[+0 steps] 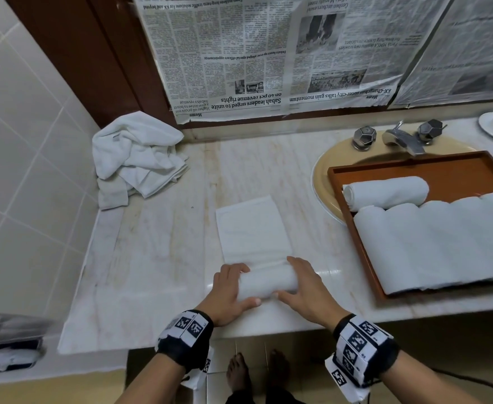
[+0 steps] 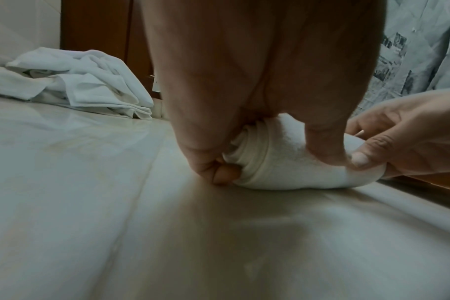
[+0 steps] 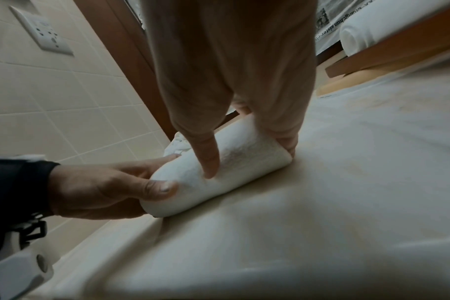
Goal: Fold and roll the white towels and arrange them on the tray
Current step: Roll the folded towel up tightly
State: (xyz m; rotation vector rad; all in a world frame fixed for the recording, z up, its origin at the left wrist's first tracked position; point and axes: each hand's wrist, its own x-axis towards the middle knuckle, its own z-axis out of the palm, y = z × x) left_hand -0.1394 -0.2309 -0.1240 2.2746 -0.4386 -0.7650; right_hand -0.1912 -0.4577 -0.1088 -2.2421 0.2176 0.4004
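Close to the front edge of the counter (image 1: pixel 157 258), the left hand (image 1: pixel 227 290) and the right hand (image 1: pixel 300 290) each curl around one end of a white towel (image 1: pixel 265 282) that is rolled part of the way. Both hands hold the roll, thumbs on the near side and fingers over the top. Past the roll, the flat part of that towel lies on the counter. Off to the right, a brown tray (image 1: pixel 449 170) sits partly over the sink (image 1: pixel 321 176). Inside it is a row of rolled towels (image 1: pixel 437 246), side by side, and one more rolled towel (image 1: pixel 385 192) behind them. Far back on the left, a pile of loose towels (image 1: pixel 137 156) sits in the corner
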